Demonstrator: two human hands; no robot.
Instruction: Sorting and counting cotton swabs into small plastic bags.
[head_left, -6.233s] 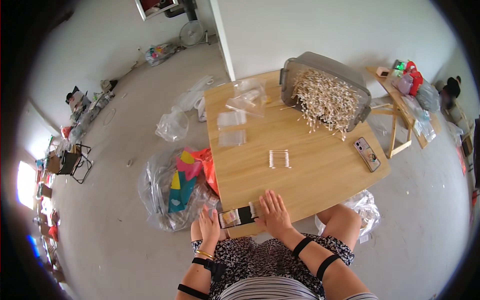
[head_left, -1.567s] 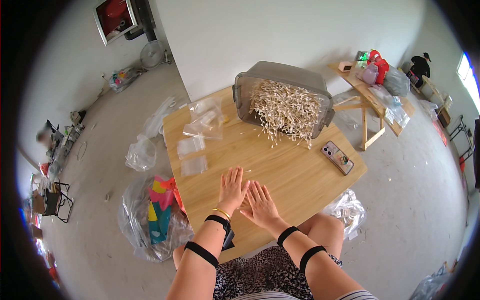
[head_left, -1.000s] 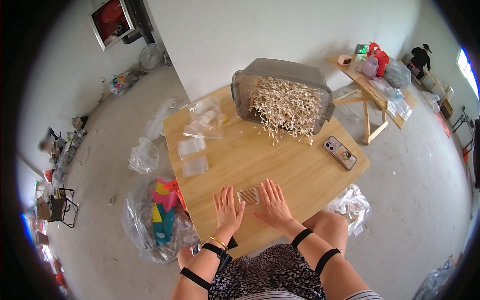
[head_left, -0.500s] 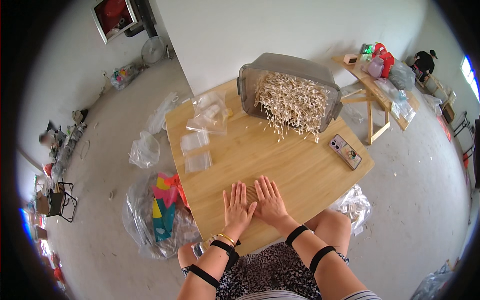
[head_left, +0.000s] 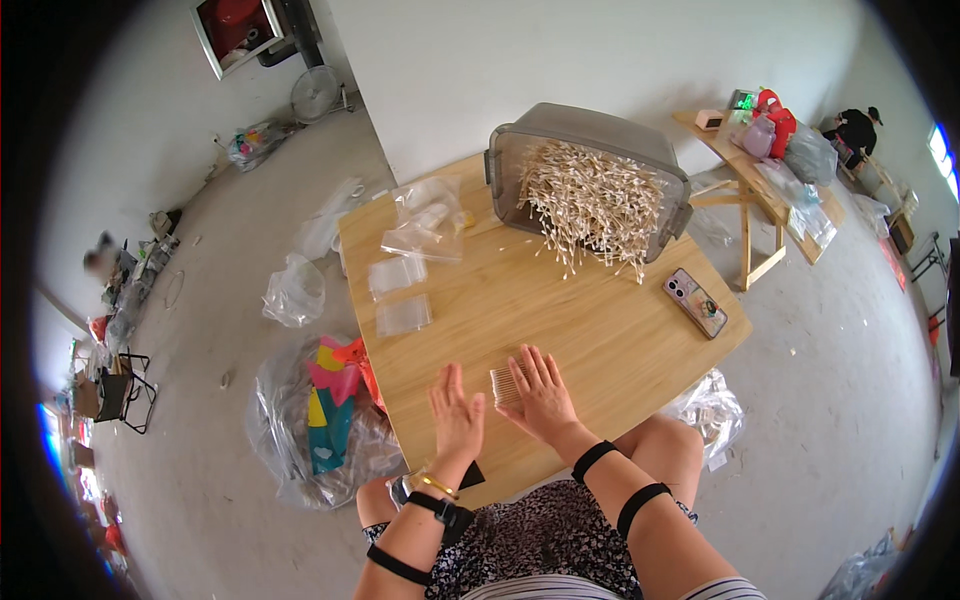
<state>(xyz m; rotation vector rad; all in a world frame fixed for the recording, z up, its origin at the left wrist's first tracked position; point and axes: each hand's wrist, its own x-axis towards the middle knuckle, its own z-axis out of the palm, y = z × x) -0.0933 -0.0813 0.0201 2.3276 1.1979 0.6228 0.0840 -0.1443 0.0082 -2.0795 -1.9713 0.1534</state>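
My right hand lies flat, fingers spread, on a small clear bag of cotton swabs near the front of the wooden table. Beside it to the left, my left hand rests open on the tabletop with nothing in it. At the table's far side a tipped grey plastic bin spills a heap of cotton swabs onto the wood. Small clear bags lie at the table's left.
A phone lies at the table's right edge. Crumpled clear plastic sits at the far left corner. Plastic sacks with colourful contents stand on the floor to the left, another bag to the right. A cluttered side table stands behind.
My hands moved apart a little; the right one now presses on the small bag of swabs. The view shifted slightly.
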